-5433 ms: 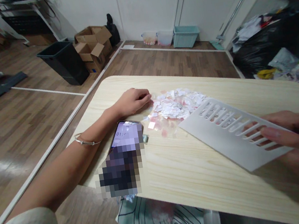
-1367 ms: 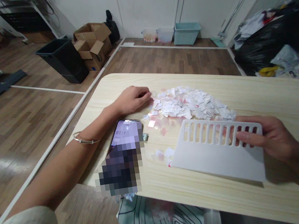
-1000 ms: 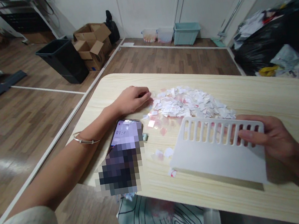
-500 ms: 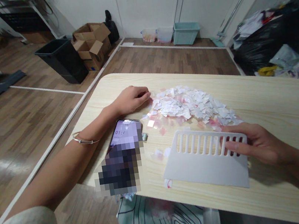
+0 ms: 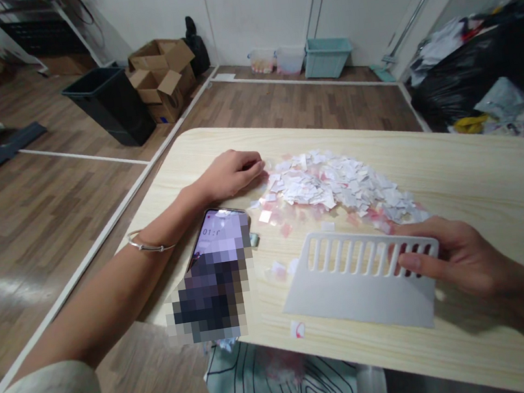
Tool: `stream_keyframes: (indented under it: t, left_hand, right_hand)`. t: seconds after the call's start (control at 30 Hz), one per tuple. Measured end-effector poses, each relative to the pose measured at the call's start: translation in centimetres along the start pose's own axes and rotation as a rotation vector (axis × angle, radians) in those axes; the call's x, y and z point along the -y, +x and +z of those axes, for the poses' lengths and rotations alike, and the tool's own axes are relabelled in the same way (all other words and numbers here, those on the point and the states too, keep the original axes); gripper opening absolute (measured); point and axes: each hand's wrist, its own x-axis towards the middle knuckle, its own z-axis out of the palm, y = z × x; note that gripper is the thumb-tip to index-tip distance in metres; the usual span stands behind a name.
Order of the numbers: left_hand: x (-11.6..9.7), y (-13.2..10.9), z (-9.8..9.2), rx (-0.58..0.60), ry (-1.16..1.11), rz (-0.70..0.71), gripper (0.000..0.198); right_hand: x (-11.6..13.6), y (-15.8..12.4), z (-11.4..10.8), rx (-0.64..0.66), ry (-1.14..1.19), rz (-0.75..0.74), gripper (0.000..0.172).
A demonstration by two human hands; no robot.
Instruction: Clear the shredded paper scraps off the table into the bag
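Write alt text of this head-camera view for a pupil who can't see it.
A right hand holds a slotted white panel at a pale table, by a heap of mostly white scraps. The left hand rests beside the heap; a phone lies nearby.

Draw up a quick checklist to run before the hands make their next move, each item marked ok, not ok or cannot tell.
1. Scraper held: ok, the right hand grips its slotted end, thumb across the slots.
2. Left hand away from the scraper: ok, it lies at the left end of the scraps.
3. Phone apart from the scraper: ok, a gap shows between them.
4. Scraps all in one pile: not ok, several lie apart, including a red-marked piece near the table's front edge.
5. Scraper's lower edge flat on the table: cannot tell from this angle.
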Motion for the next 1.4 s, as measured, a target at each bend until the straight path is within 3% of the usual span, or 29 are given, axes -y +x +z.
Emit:
stream_keyframes:
  t: [0.1, 0.37, 0.53, 0.67, 0.77, 0.87, 1.1, 1.3, 1.4]
  left_hand:
    - [0.0, -0.1, 0.0, 0.002, -0.004, -0.001, 0.034]
    - [0.0, -0.1, 0.0, 0.007, 0.003, -0.006, 0.033]
    - [0.0, -0.1, 0.0, 0.003, 0.002, -0.005, 0.034]
    - [-0.2, -0.1, -0.1, 0.011, 0.015, -0.011, 0.033]
    - [-0.2, -0.1, -0.1, 0.009, 0.018, -0.01, 0.033]
    - [-0.2, -0.1, -0.1, 0.012, 0.015, -0.013, 0.033]
    - [-0.2, -0.1, -0.1, 0.004, 0.01, -0.016, 0.034]
    - [-0.2, -0.1, -0.2, 0.013, 0.014, -0.018, 0.033]
    - [-0.2, -0.2, -0.2, 0.012, 0.012, -0.022, 0.034]
  right_hand:
    - [-0.2, 0.0, 0.1, 0.012, -0.012, -0.027, 0.035]
    - [-0.1, -0.7, -0.6, -0.144, -0.04, -0.009, 0.031]
    - [0.0, -0.6, -0.1, -0.019, -0.076, -0.101, 0.029]
    - [0.2, -1.0, 0.0, 0.004, -0.177, -0.217, 0.01]
    - [0.4, -1.1, 0.0, 0.112, -0.246, -0.254, 0.02]
    - [1.1, -0.8, 0.1, 0.218, -0.217, -0.181, 0.03]
    - [2.4, -0.3, 0.6, 0.216, -0.226, -0.222, 0.035]
    - [2.4, -0.3, 0.7, 0.268, -0.162, -0.136, 0.032]
    - [1.8, -0.5, 0.7, 0.13, -0.121, -0.139, 0.033]
